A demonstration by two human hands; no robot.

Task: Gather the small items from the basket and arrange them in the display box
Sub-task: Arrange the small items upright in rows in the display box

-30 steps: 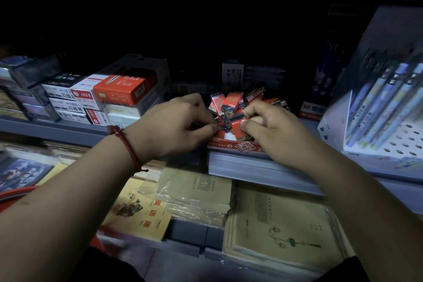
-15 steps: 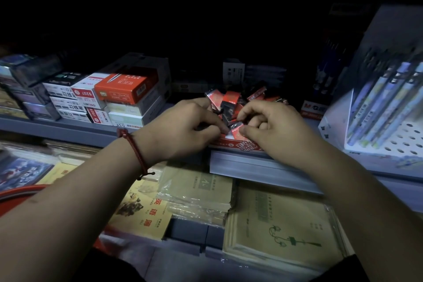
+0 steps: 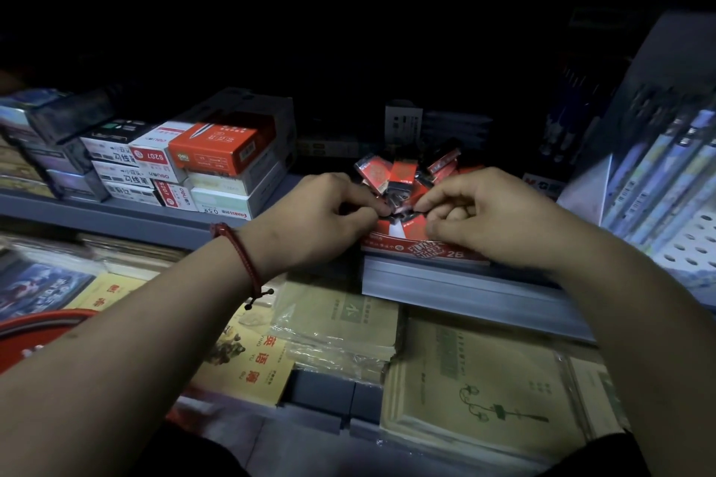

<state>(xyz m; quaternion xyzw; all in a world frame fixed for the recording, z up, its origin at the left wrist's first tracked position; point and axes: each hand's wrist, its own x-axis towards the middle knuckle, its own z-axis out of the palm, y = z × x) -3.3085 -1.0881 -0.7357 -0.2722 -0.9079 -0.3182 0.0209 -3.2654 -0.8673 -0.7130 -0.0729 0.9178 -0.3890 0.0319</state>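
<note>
The left hand (image 3: 321, 221) and right hand (image 3: 492, 221) have drawn together, both pinching packets (image 3: 399, 210) low at the front of the display box (image 3: 422, 250); arranging looks well underway.

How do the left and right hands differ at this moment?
The left hand has a red cord bracelet on its wrist; the right hand has a bare wrist. The left hand sits mostly left of the display box, above the shelf edge; the right hand lies over the box's front wall. Shared: both curl their fingers and pinch small packets in the box.
</note>
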